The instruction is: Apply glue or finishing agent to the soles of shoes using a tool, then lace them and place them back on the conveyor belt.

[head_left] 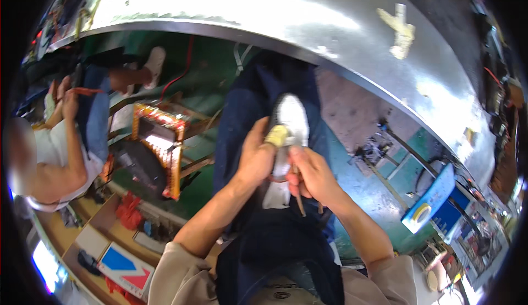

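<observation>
A white shoe (292, 115) with a darker rim lies over my lap, toe pointing away from me. My left hand (256, 156) is closed around its left side, the thumb on top. At that thumb sits a yellow wrap or pad (277, 136); which of the two I cannot tell. My right hand (313, 176) has its fingers curled at the shoe's right side, near the middle. A thin brown stick-like piece (300, 203) sticks out below those fingers, pointing back toward me. The fingertips partly cover the shoe's middle.
A long shiny metal table (220, 8) curves across ahead, with a taped patch (400, 33). Left are an orange-edged frame (175, 156), a cardboard box (91, 225) and a seated person (66, 156). A blue panel (432, 198) stands at right, by metal parts (377, 145) on the floor.
</observation>
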Demonstrator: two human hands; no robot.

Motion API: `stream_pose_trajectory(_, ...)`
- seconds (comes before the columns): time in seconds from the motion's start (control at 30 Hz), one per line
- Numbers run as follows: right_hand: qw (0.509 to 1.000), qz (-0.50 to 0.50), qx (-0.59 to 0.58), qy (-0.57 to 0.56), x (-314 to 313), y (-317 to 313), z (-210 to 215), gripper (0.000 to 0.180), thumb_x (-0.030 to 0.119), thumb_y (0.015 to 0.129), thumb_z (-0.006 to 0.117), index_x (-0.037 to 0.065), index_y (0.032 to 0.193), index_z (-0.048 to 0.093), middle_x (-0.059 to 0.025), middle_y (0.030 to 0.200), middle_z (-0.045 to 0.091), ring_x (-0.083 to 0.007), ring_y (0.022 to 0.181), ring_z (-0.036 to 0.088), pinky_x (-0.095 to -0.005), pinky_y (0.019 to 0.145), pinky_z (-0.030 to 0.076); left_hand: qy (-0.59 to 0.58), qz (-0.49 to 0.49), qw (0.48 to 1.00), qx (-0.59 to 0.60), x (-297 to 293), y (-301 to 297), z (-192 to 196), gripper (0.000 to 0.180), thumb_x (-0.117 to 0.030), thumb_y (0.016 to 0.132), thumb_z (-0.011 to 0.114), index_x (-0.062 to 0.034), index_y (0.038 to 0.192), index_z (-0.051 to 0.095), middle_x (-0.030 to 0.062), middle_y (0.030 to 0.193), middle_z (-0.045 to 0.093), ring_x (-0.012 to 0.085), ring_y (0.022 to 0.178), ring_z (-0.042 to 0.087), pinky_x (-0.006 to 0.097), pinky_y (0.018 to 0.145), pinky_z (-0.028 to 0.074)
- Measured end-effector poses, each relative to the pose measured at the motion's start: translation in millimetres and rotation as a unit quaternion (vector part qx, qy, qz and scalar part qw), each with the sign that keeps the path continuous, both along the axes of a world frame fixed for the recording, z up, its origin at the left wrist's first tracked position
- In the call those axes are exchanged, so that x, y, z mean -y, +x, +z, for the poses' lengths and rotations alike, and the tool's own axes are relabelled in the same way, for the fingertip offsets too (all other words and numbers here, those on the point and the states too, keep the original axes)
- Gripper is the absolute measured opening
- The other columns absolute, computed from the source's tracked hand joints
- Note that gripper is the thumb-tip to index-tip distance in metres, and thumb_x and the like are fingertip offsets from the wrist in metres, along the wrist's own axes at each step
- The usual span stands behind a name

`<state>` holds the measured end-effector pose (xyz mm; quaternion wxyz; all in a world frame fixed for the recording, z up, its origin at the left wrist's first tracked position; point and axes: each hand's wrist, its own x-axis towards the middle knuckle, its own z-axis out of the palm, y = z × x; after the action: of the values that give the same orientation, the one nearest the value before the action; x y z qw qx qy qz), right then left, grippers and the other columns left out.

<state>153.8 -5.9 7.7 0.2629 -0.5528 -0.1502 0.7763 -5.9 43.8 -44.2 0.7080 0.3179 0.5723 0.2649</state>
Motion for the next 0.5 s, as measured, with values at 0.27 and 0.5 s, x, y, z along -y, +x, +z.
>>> stream_pose_trajectory(0.27,0.886,0.328,0.298,0.137,-40,48,44,0.038,0.037,0.11,0.05,0.0,0.105,0.054,-0.0137,0.073,0.07,-0.0309,0.063,0.071,-0.0416,0.055,0.053,0.09,-0.04,0.994,-0.048,5,-4,-18,0.048,-0.002,0.096,0.058,0.0059,0.142,0.047,0.0161,0.122,0.067,0.021,0.111,0.065,0.032,0.097,0.05)
stream_pose_trajectory(0.5,0.631,0.444,0.453,0.447,-74,45,11,0.026,0.026,0.103,0.063,0.002,0.096,0.056,-0.0149,0.064,0.065,-0.0374,0.059,0.066,-0.0466,0.052,0.05,0.107,-0.154,0.982,-0.037,-1,-13,-14,0.069,0.001,0.085,0.061,0.005,0.15,0.037,0.0241,0.134,0.06,0.0313,0.131,0.057,0.038,0.112,0.042)
